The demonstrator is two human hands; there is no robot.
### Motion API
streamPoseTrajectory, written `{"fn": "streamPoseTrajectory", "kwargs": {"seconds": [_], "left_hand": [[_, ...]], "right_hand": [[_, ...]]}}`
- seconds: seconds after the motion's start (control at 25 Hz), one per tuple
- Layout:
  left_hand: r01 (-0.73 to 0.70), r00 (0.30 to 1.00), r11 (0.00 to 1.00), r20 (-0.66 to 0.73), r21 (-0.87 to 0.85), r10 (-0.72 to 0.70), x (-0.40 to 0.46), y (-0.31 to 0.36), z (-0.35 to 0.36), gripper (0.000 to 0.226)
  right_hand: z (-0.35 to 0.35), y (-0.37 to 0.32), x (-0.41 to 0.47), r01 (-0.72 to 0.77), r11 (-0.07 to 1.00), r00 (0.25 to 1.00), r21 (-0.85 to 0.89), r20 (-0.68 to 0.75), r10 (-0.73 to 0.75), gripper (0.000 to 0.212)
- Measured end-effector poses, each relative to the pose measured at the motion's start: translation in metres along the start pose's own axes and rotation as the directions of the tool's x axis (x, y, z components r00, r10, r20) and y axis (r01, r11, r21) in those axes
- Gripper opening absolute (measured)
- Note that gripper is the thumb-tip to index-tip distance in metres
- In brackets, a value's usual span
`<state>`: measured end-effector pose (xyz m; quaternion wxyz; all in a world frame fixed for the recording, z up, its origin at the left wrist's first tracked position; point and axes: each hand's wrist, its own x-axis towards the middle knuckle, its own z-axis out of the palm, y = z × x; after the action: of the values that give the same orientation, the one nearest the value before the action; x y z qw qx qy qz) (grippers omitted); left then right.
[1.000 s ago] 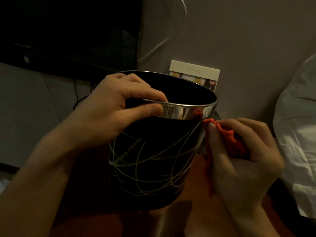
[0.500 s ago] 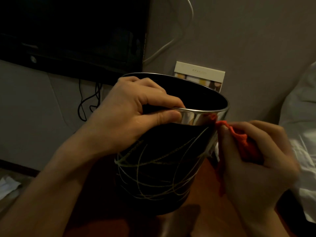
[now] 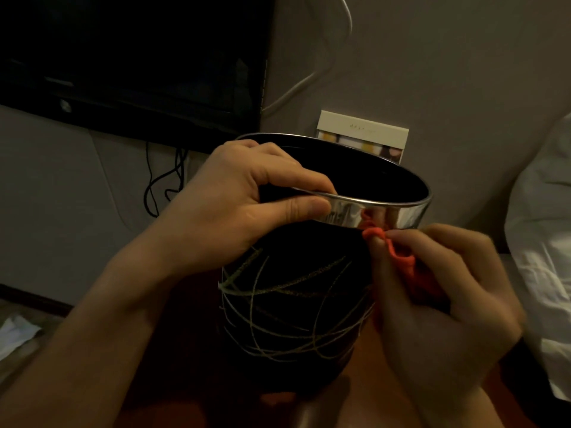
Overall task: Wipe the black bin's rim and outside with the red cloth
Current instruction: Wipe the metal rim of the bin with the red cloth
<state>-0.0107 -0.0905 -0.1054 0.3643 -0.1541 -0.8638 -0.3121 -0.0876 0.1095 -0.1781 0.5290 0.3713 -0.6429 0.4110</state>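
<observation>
Surface: reddish-brown surface (image 3: pixel 364 409) beneath the bin.
Right hand (image 3: pixel 438 298): closed around the bunched red cloth (image 3: pixel 398 257), pressed against the bin's side just under the rim.
Left hand (image 3: pixel 234 205): pinching the shiny rim (image 3: pixel 386 208), thumb outside.
Black bin (image 3: pixel 290 307): upright, long axis vertical, mouth upward.
Behind: card (image 3: pixel 361 134), dark screen (image 3: pixel 129 57), wall.

left hand (image 3: pixel 234 205) grips bin (image 3: pixel 293 304) rim | right hand (image 3: pixel 438 291) presses red cloth (image 3: pixel 398 257) (bunched) below rim
</observation>
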Motion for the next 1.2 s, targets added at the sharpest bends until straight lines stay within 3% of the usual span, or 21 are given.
{"fn": "streamPoseTrajectory", "kwargs": {"seconds": [0.2,0.36,0.56,0.72,0.88,1.08,1.2], "left_hand": [[0.01,1.0,1.0,-0.026,0.012,-0.01,0.001,0.002,0.003,0.018],[0.005,0.997,0.999,-0.077,0.032,-0.002,0.002,0.006,0.008,0.015],[0.004,0.996,1.0,-0.084,0.03,-0.001,0.002,0.006,0.01,0.016],[-0.001,0.996,0.999,-0.094,0.046,0.005,0.003,0.004,0.01,0.017],[-0.013,0.996,0.999,-0.092,0.049,0.017,0.002,0.004,0.01,0.016],[-0.014,0.996,0.998,-0.085,0.053,0.019,0.003,0.003,0.009,0.017],[-0.022,0.997,0.999,-0.077,0.049,0.026,0.002,0.002,0.009,0.017]], "right_hand": [[0.012,-0.007,-0.019,0.037,0.999,0.994,-0.01,0.099,-0.036,0.019],[0.005,0.0,-0.008,-0.002,0.999,1.0,-0.042,0.019,0.003,0.019],[0.015,-0.009,-0.026,0.041,0.998,0.993,-0.043,0.113,-0.036,0.018],[0.009,-0.01,-0.019,0.026,0.998,0.997,-0.054,0.077,-0.022,0.018],[0.019,-0.018,-0.034,0.058,0.996,0.988,-0.069,0.15,-0.047,0.021],[0.007,-0.008,-0.018,0.028,0.998,0.997,-0.05,0.076,-0.024,0.018],[0.017,-0.013,-0.03,0.059,0.997,0.988,-0.044,0.143,-0.053,0.022]]}}
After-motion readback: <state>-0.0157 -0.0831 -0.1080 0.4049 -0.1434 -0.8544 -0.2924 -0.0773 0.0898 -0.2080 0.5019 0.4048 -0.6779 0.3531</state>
